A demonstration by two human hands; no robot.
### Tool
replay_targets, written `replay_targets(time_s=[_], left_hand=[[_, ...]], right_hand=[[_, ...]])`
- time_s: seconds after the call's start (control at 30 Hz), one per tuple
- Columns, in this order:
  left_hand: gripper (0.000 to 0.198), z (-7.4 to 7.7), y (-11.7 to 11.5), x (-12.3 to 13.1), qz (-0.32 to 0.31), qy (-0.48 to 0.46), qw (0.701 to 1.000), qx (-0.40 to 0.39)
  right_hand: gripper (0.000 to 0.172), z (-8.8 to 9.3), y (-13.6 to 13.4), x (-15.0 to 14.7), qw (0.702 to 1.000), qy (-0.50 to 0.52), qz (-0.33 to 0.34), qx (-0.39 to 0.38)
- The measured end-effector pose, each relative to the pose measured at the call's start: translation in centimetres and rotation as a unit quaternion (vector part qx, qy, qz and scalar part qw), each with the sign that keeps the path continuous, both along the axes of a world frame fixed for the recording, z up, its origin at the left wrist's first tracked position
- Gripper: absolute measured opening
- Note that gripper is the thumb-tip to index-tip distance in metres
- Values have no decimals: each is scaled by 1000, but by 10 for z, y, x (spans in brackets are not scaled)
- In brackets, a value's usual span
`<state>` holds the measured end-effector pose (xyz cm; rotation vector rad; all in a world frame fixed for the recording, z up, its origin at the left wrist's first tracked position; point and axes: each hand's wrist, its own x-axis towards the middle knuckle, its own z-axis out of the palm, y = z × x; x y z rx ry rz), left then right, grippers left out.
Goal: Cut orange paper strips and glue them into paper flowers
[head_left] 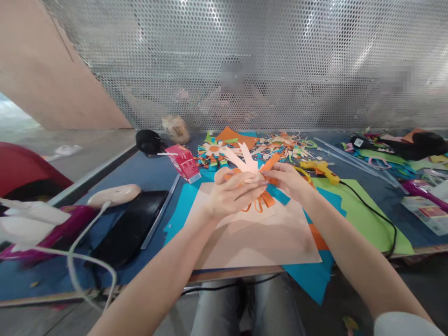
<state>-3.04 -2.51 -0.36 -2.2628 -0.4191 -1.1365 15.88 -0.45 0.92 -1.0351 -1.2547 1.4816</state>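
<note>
My left hand (235, 192) is closed around a bundle of cut strips in front of me. Pale peach strips (245, 158) stick up from it, and a blue strip (279, 194) points down to the right. My right hand (285, 179) pinches an orange strip (271, 163) at the right side of the bundle. Both hands nearly touch, and the fingers hide the bundle's middle. Beneath them lies a large peach sheet (255, 242), with orange loops (257, 205) showing just below the left fingers.
Behind the hands are a peach flower shape (214, 149) and heaped scraps (287, 144). A pink drink carton (184, 163) stands left. A yellow glue gun (320, 170) with a black cord rests on a green sheet (371, 210). A black phone-like slab (131, 228) and white cable (72, 252) lie left.
</note>
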Motion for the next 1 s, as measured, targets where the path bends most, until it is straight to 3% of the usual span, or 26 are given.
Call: replay_targets(time_s=[0.13, 0.23, 0.37, 0.43, 0.47, 0.53, 0.6, 0.67, 0.73, 1.0], left_hand=[[32, 1, -1, 0, 28, 23, 998, 42], [32, 2, -2, 0, 10, 14, 999, 36], [23, 2, 1, 5, -30, -99, 988, -114], [10, 2, 5, 9, -38, -249, 937, -242], [4, 1, 8, 11, -46, -341, 888, -306], [16, 1, 15, 16, -88, -509, 749, -415], [25, 0, 20, 18, -151, -601, 604, -501], [28, -1, 23, 20, -199, -622, 511, -558], [29, -2, 24, 20, -216, -621, 479, -581], [27, -6, 22, 22, -215, -601, 467, -612]], right_hand=[[18, -1, 0, -1, 1000, -8, -4, 1], [19, 0, -2, -3, 1000, -22, -11, 9], [25, 5, -5, -4, 999, -16, -47, -23], [33, 8, -3, -2, 998, 0, -49, -45], [35, 8, -2, 0, 998, 5, -52, -47], [36, 8, 1, 2, 997, 3, -73, -22], [34, 7, 2, 2, 995, -13, -92, 28], [32, 6, 1, 0, 994, -34, -77, 74], [29, 6, -1, -3, 992, -45, -59, 105], [32, 1, 0, -6, 992, -28, -80, 99]])
